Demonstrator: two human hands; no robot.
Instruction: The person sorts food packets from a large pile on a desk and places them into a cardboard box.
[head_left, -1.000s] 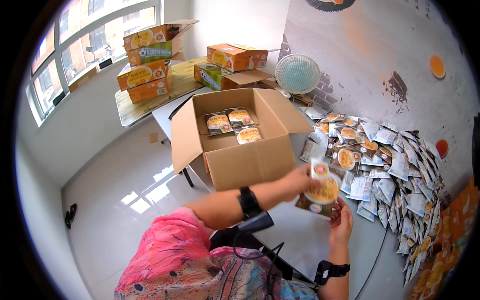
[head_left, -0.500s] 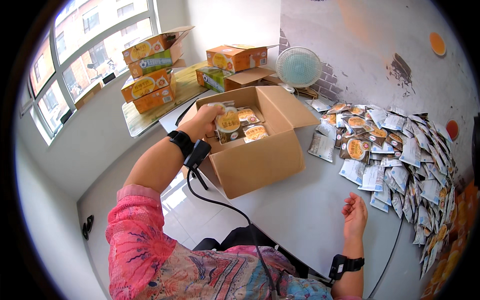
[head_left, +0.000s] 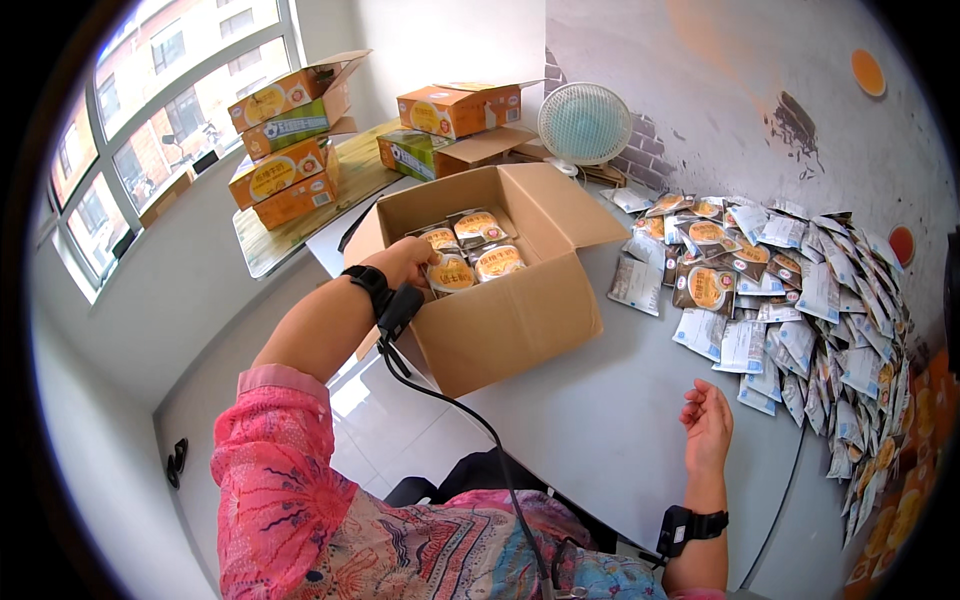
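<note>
Their left hand (head_left: 405, 262) pinches a flat, shiny brown-and-yellow packet (head_left: 455, 276); rushing could crease it (oops!) against the tan cardboard box (head_left: 510, 325).

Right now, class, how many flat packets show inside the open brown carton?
4: back-left packet, back-right packet, front-right packet, and front-left packet by the left hand. Others may be hidden underneath.

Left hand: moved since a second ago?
Yes: leftward and forward, judged against the fan. The left hand has gone from near the front right corner of the carton to its left side, at a packet.
</note>
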